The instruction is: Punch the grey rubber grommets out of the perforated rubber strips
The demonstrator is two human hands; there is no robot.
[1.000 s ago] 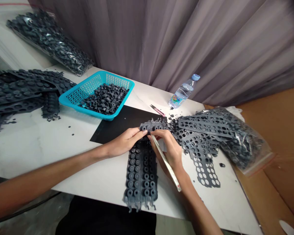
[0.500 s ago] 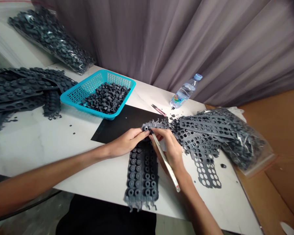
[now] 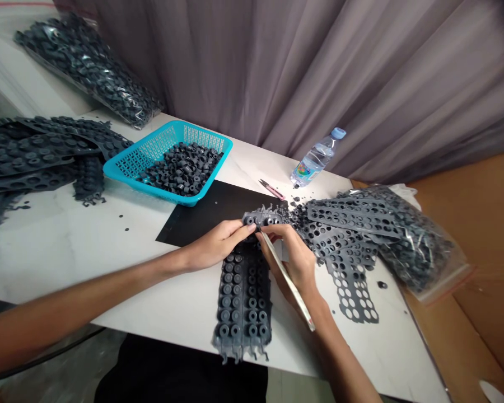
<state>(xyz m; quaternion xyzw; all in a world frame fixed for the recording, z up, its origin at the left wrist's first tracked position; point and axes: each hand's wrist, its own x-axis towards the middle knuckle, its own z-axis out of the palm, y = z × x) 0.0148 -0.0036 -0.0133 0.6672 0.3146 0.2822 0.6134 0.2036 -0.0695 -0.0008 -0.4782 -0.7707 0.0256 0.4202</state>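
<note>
My left hand (image 3: 218, 244) is closed on the far end of a dark grey rubber sheet (image 3: 243, 291), its thumb beside a raised round piece. Rows of small ring-topped knobs cover the sheet, which hangs down past the near edge of the table. In my right hand (image 3: 296, 254) is a slim pale pair of tweezers (image 3: 293, 291), held like a pen. Their tip meets the sheet close to my left thumb; fingers partly hide the contact. Just beyond my hands, the sheet's ragged end bends up over a black mat (image 3: 201, 215).
A blue basket (image 3: 168, 193) holds many small rubber pieces. More rubber sheets (image 3: 37, 148) and a filled bag (image 3: 88, 67) lie left. Right are punched-out sheets (image 3: 353, 252), another bag (image 3: 424, 246), a water bottle (image 3: 315, 159) and small pink-handled snips (image 3: 272, 189).
The rear end of the tweezers has swung slightly right and down, and my right hand has shifted a little with it. My left hand keeps its place on the sheet.
</note>
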